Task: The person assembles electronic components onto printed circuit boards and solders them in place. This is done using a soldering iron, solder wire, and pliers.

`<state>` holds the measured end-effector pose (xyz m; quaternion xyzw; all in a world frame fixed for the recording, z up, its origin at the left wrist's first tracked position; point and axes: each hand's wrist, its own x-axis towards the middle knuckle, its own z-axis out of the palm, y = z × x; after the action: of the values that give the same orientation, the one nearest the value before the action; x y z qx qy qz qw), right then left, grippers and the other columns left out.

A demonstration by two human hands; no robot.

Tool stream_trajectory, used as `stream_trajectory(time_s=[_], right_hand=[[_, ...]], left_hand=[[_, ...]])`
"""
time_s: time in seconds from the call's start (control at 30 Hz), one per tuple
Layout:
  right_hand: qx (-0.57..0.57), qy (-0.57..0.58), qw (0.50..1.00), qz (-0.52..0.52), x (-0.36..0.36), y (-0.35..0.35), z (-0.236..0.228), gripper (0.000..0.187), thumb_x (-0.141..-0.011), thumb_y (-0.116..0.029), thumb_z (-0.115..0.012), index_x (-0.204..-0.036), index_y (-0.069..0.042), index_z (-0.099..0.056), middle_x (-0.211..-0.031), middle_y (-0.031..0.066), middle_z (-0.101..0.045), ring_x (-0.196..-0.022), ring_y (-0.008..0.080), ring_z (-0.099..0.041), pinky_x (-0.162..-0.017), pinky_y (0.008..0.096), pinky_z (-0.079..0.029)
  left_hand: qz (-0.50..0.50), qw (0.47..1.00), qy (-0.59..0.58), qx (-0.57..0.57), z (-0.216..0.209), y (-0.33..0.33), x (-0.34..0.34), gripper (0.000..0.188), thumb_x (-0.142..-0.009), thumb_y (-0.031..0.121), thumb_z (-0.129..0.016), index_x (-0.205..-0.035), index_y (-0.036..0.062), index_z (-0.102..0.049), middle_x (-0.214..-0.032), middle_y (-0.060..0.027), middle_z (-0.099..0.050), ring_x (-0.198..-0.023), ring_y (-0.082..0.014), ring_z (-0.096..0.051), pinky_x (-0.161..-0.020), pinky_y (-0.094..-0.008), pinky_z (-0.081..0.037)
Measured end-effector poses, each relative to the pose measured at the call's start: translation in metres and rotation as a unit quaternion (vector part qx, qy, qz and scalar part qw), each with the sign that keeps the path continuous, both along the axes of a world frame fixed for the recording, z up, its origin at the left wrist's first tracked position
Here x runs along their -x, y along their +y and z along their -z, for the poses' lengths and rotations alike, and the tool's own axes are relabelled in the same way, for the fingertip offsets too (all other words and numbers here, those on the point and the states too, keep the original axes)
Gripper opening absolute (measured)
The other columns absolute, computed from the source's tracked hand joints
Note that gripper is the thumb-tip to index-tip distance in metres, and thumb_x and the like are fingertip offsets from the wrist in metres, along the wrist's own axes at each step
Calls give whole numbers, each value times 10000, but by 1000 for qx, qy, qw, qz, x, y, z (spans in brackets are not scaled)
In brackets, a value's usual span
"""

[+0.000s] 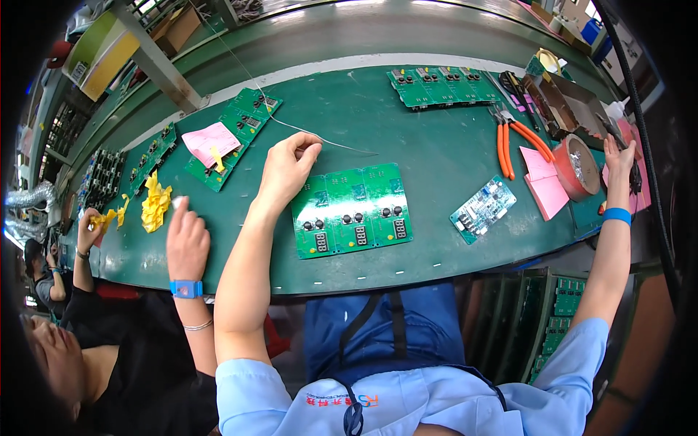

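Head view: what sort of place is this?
Likely an electronics assembly workshop: a three-section green circuit-board panel lies on the green workbench, with orange-handled pliers and a four-section panel farther back.

Orange-handled pliers (501, 145) lie near pink paper slips (547, 192) on a green workbench (429, 142). At left, crumpled yellow material (155, 205) sits near a pink sheet (209, 142) and a metal post (158, 62).

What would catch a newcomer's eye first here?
Probably the glossy green circuit-board panel at the picture's centre, with the left hand holding a thin wire by its far left corner. Next, the orange-handled pliers farther right, and the crumpled yellow material off to the left.
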<state>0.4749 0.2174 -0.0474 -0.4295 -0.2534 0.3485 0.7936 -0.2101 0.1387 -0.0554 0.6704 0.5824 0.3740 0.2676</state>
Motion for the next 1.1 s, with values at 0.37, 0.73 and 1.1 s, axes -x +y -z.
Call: stream_trajectory(time_s=[0.37,0.73,1.1], right_hand=[[84,99,990,61,63,13,-9,439,-798,-359,-383,-980,40,-400,-950,218,-494,-848,300,-520,-694,370,-446],[-7,235,971,39,32,21,11,418,-827,-290,-351,-1043,68,-363,-969,254,-475,-886,327,-501,-728,379,-450],[132,-468,719,-496,403,-100,-45,424,-756,-106,-466,-1151,-32,-330,-713,66,-544,-560,100,-528,-449,186,-426]], left_hand=[[-22,999,6,28,-1,1,6,174,-742,127,-502,-824,-21,-541,-683,-34,-545,-592,-80,-509,-551,-193,-406],[-36,997,41,48,-9,5,20,200,-728,161,-498,-805,-15,-552,-622,-66,-548,-546,-103,-512,-532,-228,-404],[52,956,110,266,-37,-12,37,328,-706,321,-536,-818,13,-545,-620,-68,-559,-518,-115,-542,-452,-231,-424]])
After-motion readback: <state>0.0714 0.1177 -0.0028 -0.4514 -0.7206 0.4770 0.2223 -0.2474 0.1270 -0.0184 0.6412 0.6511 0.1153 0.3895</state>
